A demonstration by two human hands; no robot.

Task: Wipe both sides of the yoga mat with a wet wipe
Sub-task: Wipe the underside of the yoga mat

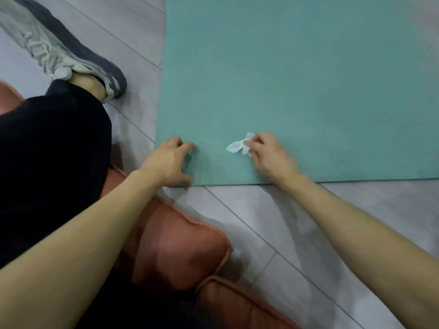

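While the right hand (266,153) pinches a crumpled wipe (240,145) against the mat (297,74), the left hand (171,162), just left of that grip, rests with fingers curled on the mat's near corner. Mat flat on floor (237,222).

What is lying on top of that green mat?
On the yoga mat: a crumpled wet wipe pinched by the right hand, and the left hand's fingertips at its corner. Its underside is hidden.

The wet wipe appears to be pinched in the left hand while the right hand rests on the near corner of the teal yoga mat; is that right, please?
Not quite: the hands are swapped. In the head view the right hand pinches the wet wipe, and the left hand rests on the near corner of the teal yoga mat.
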